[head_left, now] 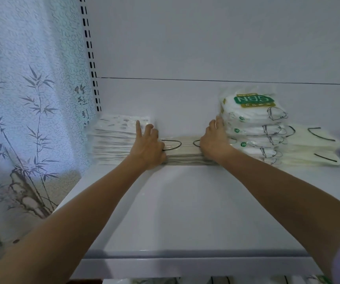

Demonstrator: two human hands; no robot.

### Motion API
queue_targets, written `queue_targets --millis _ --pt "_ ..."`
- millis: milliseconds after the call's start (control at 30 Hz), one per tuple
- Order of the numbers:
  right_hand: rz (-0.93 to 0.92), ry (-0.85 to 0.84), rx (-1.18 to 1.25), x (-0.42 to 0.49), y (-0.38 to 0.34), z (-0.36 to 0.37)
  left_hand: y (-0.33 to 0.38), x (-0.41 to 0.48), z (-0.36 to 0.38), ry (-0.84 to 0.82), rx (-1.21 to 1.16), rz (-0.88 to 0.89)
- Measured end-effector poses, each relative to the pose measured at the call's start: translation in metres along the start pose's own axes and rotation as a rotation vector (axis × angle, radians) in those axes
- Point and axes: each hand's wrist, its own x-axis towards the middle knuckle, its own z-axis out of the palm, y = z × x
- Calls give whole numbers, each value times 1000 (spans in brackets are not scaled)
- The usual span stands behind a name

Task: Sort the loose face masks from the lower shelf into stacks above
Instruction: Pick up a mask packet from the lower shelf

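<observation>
A stack of beige masks with black ear loops lies at the back of the white upper shelf. My left hand grips its left end, index finger raised. At the stack's right end my right hand holds on with curled fingers. A stack of patterned white mask packs sits to the left. To the right stands a taller pile of white packs with a green label, then a pile of cream masks with black loops.
A slotted shelf upright runs up the left side, beside a curtain with a bamboo print. The shelf's front lip is near me; edges of more mask packs show on the lower shelf below it.
</observation>
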Motion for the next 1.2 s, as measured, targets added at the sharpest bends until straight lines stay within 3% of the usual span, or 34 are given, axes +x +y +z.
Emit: queue_targets --millis 167,400,500,667,833,1200 --pt "-20 184 182 3 -2 10 6 0 -2 38 39 65" --pt "-27 603 386 -16 -4 9 10 -16 -17 280 -190 142" --pt "-12 577 493 -42 -9 12 17 -26 -14 389 -372 179" --pt "104 644 552 -97 -9 33 60 -50 -33 294 -613 147" --pt "257 519 607 -159 11 59 110 -78 -40 297 -915 237" --pt "526 284 633 -296 100 139 268 -94 -114 238 -1099 475"
